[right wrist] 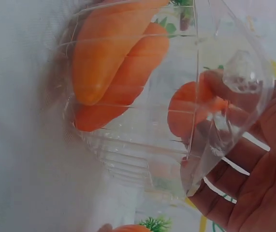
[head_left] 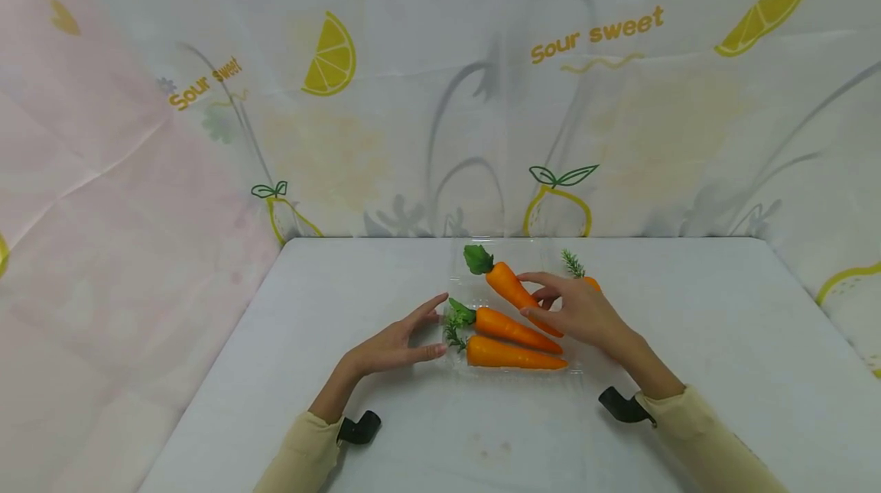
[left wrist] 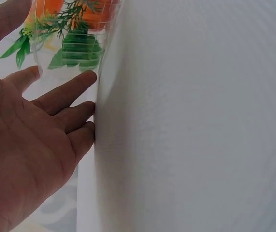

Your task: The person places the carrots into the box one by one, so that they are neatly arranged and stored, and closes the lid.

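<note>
Two orange carrots, an upper one (head_left: 519,330) and a lower one (head_left: 516,354), lie side by side in a clear plastic box (right wrist: 128,171), their green tops to the left. My right hand (head_left: 585,311) pinches a third carrot (head_left: 509,283) over the back part of the box. That carrot slants, with its leafy top up and to the left. My left hand (head_left: 395,344) has its fingers spread at the box's left side, thumb near the front corner and index finger near the back one. In the left wrist view the palm shows nothing in it.
Behind my right hand another carrot (head_left: 591,283) with a feathery green top lies partly hidden on the white table (head_left: 702,325). A patterned cloth (head_left: 427,95) with lemon prints hangs along the table's back edge and sides.
</note>
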Motion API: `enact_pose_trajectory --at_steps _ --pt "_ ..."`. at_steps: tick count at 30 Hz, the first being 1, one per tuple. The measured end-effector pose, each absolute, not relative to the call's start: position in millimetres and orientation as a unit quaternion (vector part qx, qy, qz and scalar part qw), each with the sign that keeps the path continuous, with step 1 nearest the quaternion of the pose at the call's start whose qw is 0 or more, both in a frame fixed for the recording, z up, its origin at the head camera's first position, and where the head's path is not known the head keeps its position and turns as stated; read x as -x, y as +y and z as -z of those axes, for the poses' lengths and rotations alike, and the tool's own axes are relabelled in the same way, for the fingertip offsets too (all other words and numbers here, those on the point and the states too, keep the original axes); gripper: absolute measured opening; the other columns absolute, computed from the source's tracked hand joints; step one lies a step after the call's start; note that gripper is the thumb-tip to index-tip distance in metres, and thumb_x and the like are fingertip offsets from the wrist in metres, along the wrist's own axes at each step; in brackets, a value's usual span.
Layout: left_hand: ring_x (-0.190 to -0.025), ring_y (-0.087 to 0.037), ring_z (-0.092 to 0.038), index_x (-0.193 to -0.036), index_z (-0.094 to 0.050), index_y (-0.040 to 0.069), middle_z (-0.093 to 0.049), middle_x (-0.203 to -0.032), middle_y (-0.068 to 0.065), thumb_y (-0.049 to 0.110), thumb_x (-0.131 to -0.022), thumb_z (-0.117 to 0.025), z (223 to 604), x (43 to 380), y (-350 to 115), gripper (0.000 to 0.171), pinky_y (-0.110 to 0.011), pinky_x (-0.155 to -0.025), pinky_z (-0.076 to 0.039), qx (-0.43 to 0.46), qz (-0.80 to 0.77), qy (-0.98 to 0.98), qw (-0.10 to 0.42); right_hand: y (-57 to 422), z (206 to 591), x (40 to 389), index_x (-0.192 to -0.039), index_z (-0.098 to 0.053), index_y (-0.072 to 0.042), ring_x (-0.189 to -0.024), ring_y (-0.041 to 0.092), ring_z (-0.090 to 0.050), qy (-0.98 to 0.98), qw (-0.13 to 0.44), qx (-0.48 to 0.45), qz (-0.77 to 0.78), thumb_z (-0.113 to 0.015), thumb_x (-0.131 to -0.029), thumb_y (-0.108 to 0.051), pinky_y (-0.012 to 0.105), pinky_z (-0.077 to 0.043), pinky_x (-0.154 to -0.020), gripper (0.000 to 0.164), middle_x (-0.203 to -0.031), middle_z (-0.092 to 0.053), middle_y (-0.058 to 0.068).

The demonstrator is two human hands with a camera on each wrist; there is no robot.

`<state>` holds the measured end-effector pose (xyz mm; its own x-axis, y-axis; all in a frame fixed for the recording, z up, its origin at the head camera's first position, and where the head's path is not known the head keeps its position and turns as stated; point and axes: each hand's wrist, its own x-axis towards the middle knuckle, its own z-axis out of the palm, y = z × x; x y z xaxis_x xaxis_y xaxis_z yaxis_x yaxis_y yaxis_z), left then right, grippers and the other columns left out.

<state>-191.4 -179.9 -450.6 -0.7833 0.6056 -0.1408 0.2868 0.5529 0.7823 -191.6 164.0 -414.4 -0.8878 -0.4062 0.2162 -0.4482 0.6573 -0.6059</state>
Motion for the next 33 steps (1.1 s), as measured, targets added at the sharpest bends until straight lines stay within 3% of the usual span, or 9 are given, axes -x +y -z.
enact_pose_trajectory --at_steps 10,17,26,33 --pt "-0.141 -0.027 -0.034 -0.159 -0.017 0.032 -0.042 -0.15 -0.008 0.045 -0.094 -0.064 443.0 187.6 -178.3 0.082 -0.06 -0.111 -0.024 -0.267 -0.397 0.855 0.201 156.3 416.3 190.2 -0.135 -0.059 -0.017 -0.078 0.009 -0.06 -0.915 0.023 -0.269 -0.3 -0.076 -0.088 -0.028 0.025 -0.048 -0.062 0.051 -0.093 -0.071 -0.006" --pt "-0.141 -0.022 -0.034 -0.158 -0.017 0.037 -0.043 -0.15 -0.004 0.05 -0.092 -0.065 448.6 190.0 -179.0 0.082 -0.058 -0.112 -0.024 -0.264 -0.392 0.859 0.196 151.9 420.9 191.1 -0.137 -0.059 -0.019 -0.082 0.01 -0.064 -0.926 0.01 -0.273 -0.259 -0.075 -0.09 -0.028 0.025 -0.049 -0.067 0.05 -0.093 -0.07 -0.008" --pt "-0.141 -0.024 -0.035 -0.159 -0.016 0.034 -0.042 -0.151 -0.006 0.048 -0.093 -0.064 449.0 189.8 -179.1 0.083 -0.059 -0.111 -0.024 -0.269 -0.39 0.859 0.193 149.8 425.7 190.9 -0.134 -0.061 -0.019 -0.08 0.012 -0.062 -0.931 0.012 -0.289 -0.224 -0.075 -0.089 -0.027 0.022 -0.048 -0.063 0.048 -0.093 -0.07 -0.007" --pt "-0.141 -0.027 -0.035 -0.157 -0.016 0.039 -0.042 -0.151 -0.008 0.047 -0.093 -0.064 449.2 189.2 -179.5 0.081 -0.061 -0.111 -0.024 -0.264 -0.392 0.86 0.195 150.1 426.4 190.3 -0.136 -0.061 -0.02 -0.077 0.009 -0.057 -0.928 0.012 -0.306 -0.21 -0.075 -0.09 -0.026 0.021 -0.046 -0.063 0.048 -0.091 -0.066 -0.008"
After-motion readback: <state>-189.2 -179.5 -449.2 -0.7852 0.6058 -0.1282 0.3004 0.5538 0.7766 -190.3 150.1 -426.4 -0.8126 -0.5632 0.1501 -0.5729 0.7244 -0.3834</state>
